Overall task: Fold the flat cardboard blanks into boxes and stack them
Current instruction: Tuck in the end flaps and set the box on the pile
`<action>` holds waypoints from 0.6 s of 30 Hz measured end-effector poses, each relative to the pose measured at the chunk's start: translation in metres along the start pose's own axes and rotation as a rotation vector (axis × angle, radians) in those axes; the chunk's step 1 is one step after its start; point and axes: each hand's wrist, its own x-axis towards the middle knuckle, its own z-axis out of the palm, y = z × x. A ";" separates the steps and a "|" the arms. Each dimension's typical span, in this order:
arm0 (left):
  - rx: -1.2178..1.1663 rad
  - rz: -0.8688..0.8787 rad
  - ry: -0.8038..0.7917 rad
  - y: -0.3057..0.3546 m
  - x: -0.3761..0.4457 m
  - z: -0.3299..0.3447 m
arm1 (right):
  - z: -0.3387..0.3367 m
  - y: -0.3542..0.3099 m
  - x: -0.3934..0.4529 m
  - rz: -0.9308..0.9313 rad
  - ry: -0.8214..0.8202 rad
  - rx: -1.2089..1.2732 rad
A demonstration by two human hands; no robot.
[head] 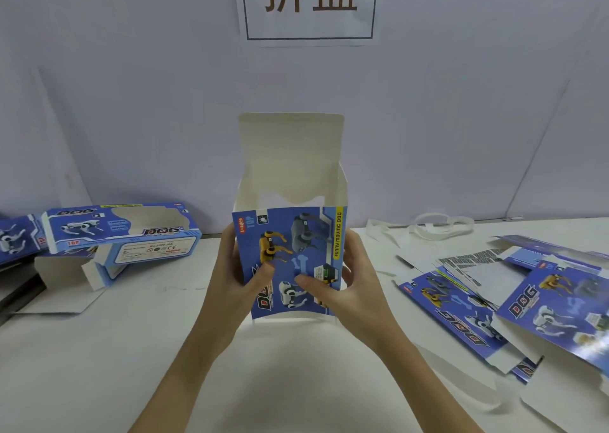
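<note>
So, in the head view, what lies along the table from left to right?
Folded blue cardboard dog boxes → left hand → upright half-formed blue box held in both hands → right hand → white plastic straps → fanned pile of flat blue blanks.

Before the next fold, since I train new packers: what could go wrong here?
1. The box stands on end, its top flap open and upright; it may tip or skew if the left hand or right hand lets go.
2. Thumbs pressing the printed panel might dent it.
3. The flat blanks lie splayed close by; an elbow could knock them.
</note>
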 end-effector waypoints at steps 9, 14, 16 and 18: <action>-0.003 0.093 -0.052 0.008 -0.006 0.005 | 0.003 -0.006 0.000 -0.201 0.017 -0.002; -0.055 0.273 -0.038 0.027 -0.010 0.005 | -0.009 -0.001 -0.002 -0.237 -0.038 -0.097; -0.043 0.328 0.021 0.032 -0.013 0.007 | -0.008 -0.003 -0.004 -0.278 -0.040 -0.187; -0.046 0.359 0.041 0.032 -0.014 0.009 | -0.005 -0.007 -0.005 -0.373 -0.015 -0.246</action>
